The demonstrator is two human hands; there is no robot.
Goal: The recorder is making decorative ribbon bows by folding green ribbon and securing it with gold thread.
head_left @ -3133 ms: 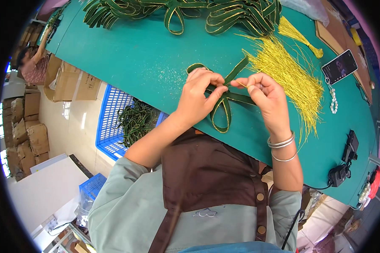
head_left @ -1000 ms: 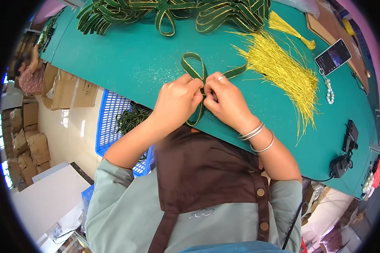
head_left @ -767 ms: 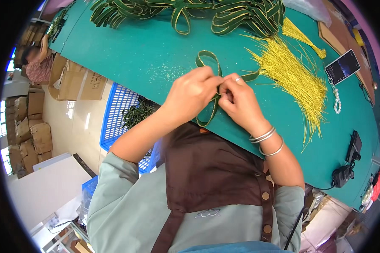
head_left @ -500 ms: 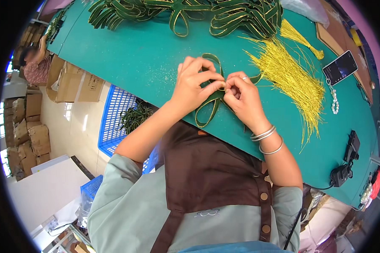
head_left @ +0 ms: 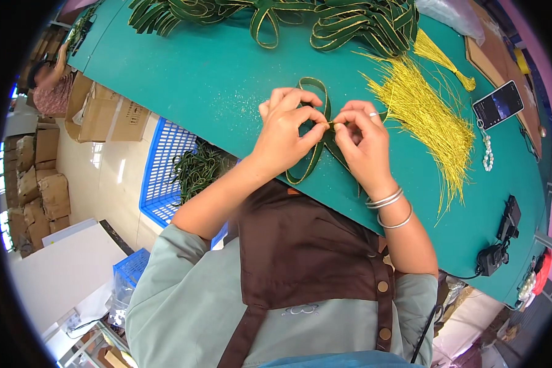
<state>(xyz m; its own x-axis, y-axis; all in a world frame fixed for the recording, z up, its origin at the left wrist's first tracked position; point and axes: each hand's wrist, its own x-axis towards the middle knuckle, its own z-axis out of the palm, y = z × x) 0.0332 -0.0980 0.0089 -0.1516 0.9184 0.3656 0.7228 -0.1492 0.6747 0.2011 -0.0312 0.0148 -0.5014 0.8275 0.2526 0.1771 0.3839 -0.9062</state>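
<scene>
A dark green ribbon bow with gold edges lies at the table's near edge, its loops spreading above and below my fingers. My left hand is closed, thumb and forefinger pinched at the bow's middle. Close beside it, my right hand is also closed in a pinch, with a thin yellow strand between the two sets of fingertips. The fingers partly hide the bow's centre. To the right lies a spread bundle of gold wire ties. Finished-looking green bows are heaped along the far side.
A second tied gold bundle, a phone with a beaded strap and a black adapter lie on the green table. At left below the edge stands a blue basket holding green ribbon pieces. Another person is far left.
My hands have moved slightly apart, the right one shifting rightward, so the strand between the fingertips now shows. The bow stays in about the same place.
</scene>
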